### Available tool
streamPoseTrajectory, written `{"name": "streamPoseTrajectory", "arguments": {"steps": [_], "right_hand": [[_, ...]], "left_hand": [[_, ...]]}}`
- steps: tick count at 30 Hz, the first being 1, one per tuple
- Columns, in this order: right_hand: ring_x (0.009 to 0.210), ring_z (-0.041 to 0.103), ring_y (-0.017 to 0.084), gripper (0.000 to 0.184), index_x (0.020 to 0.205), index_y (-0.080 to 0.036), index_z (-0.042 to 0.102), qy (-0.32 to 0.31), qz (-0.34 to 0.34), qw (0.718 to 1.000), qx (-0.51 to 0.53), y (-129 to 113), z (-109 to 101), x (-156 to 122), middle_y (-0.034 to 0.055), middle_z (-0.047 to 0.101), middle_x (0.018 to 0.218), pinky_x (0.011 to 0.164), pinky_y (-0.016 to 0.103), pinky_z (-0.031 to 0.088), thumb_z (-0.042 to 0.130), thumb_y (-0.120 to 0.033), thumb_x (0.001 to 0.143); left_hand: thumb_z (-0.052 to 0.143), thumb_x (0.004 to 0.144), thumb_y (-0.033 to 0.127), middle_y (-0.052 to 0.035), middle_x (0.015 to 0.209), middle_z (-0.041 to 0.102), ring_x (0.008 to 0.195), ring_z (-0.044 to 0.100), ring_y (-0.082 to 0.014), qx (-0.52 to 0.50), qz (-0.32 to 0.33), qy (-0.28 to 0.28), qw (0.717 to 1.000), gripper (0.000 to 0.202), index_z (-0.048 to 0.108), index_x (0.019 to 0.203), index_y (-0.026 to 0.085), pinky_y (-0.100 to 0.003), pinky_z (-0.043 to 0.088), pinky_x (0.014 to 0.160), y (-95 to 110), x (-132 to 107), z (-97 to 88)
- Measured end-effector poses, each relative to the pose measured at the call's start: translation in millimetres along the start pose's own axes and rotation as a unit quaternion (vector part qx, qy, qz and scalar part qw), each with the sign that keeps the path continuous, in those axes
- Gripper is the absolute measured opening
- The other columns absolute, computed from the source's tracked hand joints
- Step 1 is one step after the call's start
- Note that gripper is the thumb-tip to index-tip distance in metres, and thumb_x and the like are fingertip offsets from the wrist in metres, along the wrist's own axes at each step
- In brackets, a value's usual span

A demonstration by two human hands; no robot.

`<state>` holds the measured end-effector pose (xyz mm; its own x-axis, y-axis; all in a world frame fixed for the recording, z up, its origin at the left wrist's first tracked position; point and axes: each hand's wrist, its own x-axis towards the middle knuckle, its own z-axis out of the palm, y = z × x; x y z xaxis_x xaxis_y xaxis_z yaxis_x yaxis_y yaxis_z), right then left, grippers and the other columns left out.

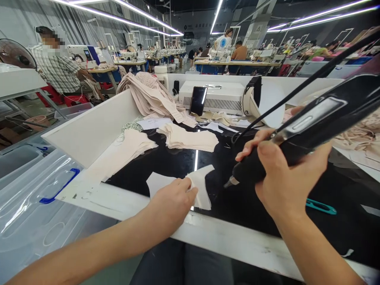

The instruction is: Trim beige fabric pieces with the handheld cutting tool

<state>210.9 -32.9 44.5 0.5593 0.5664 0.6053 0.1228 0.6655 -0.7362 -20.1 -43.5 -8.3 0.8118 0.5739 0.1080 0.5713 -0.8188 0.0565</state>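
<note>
My left hand is closed, its fingertips pinching a small cream fabric piece on the glossy black work surface. A white piece lies partly under this hand; whether it is cloth or card I cannot tell. My right hand is wrapped round a thick black corded handheld tool with a narrow metal tip. That tip points down and left, just right of the cream piece and apart from it. Past my hands lie a stack of cut cream fabric pieces and another stack to its left.
A teal-handled tool lies right of my right wrist. Behind the stacks stand a phone, a white vented box and a heap of beige fabric strips. A low white wall bounds the left. Other people sit at machines beyond.
</note>
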Motion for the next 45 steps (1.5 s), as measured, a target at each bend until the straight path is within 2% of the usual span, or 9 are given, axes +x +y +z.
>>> {"name": "streamPoseTrajectory", "arguments": {"steps": [5,10,14,17,21,24,28,37,45], "right_hand": [[0.054,0.067,0.016,0.048,0.108,-0.033,0.065,-0.008,0.03,0.999,0.029,-14,-7,-21,-0.0097,0.073,0.08,0.048,0.032,0.061,0.097,-0.022,0.075],[0.057,0.069,0.015,0.045,0.114,-0.032,0.067,-0.011,0.048,0.996,0.076,-18,-3,-36,-0.0087,0.075,0.082,0.051,0.032,0.062,0.096,-0.027,0.079],[0.058,0.07,0.014,0.046,0.12,-0.03,0.068,-0.019,0.049,0.995,0.085,-16,0,-42,-0.0081,0.076,0.083,0.052,0.03,0.062,0.096,-0.028,0.084],[0.058,0.07,0.014,0.047,0.122,-0.03,0.068,-0.024,0.049,0.995,0.087,-14,1,-45,-0.0083,0.077,0.084,0.053,0.03,0.062,0.097,-0.029,0.084],[0.056,0.069,0.014,0.049,0.12,-0.03,0.068,-0.005,0.05,0.995,0.082,-18,2,-45,-0.0085,0.076,0.081,0.051,0.03,0.062,0.098,-0.03,0.082],[0.054,0.067,0.016,0.056,0.126,-0.031,0.067,0.006,0.051,0.996,0.075,-20,2,-44,-0.0091,0.076,0.079,0.048,0.031,0.061,0.097,-0.03,0.079],[0.053,0.067,0.017,0.058,0.126,-0.031,0.066,0.007,0.058,0.996,0.071,-19,2,-44,-0.009,0.075,0.078,0.048,0.033,0.061,0.098,-0.03,0.077],[0.054,0.068,0.018,0.059,0.127,-0.031,0.067,0.004,0.062,0.995,0.072,-19,-1,-46,-0.0087,0.076,0.078,0.049,0.034,0.062,0.097,-0.028,0.076],[0.056,0.069,0.016,0.044,0.113,-0.03,0.071,0.002,0.058,0.996,0.066,-20,-1,-46,-0.0077,0.075,0.08,0.049,0.032,0.062,0.097,-0.027,0.078]], "left_hand": [[0.056,0.111,0.01,-0.0057,0.101,0.064,0.09,0.066,-0.0212,0.011,-0.005,-0.004,1.0,0.015,0.068,0.112,0.017,-0.032,0.058,0.089,7,4,-1.3],[0.058,0.112,0.011,-0.0047,0.1,0.065,0.085,0.066,-0.0194,0.048,-0.014,-0.048,0.998,0.014,0.069,0.108,0.018,-0.03,0.055,0.079,9,7,-14.0],[0.063,0.108,0.008,-0.0056,0.094,0.064,0.085,0.065,-0.0224,0.129,0.015,-0.07,0.989,0.012,0.072,0.103,0.016,-0.033,0.053,0.072,13,9,-16.3],[0.065,0.102,0.001,-0.0069,0.091,0.063,0.084,0.063,-0.0245,0.173,0.061,-0.022,0.983,0.015,0.072,0.098,0.013,-0.036,0.053,0.071,15,7,-13.0],[0.065,0.094,-0.003,-0.0066,0.094,0.065,0.082,0.061,-0.0232,0.08,0.146,0.043,0.985,0.018,0.069,0.098,0.014,-0.036,0.055,0.071,15,3,-9.9],[0.059,0.103,0.001,-0.007,0.098,0.068,0.088,0.064,-0.0221,0.012,0.201,0.068,0.977,0.016,0.069,0.102,0.014,-0.034,0.06,0.081,13,5,-7.3],[0.052,0.111,0.004,-0.0094,0.104,0.073,0.099,0.07,-0.0224,-0.005,0.248,0.08,0.966,0.021,0.07,0.107,0.014,-0.034,0.062,0.093,9,11,-0.3],[0.053,0.116,0.007,-0.0104,0.113,0.08,0.111,0.077,-0.0202,-0.015,0.256,0.118,0.959,0.023,0.075,0.115,0.012,-0.032,0.064,0.106,-7,18,21.0],[0.054,0.117,0.011,-0.0101,0.118,0.082,0.115,0.077,-0.0202,-0.033,0.239,0.155,0.958,0.022,0.076,0.123,0.01,-0.032,0.064,0.109,-14,17,18.9]]}}
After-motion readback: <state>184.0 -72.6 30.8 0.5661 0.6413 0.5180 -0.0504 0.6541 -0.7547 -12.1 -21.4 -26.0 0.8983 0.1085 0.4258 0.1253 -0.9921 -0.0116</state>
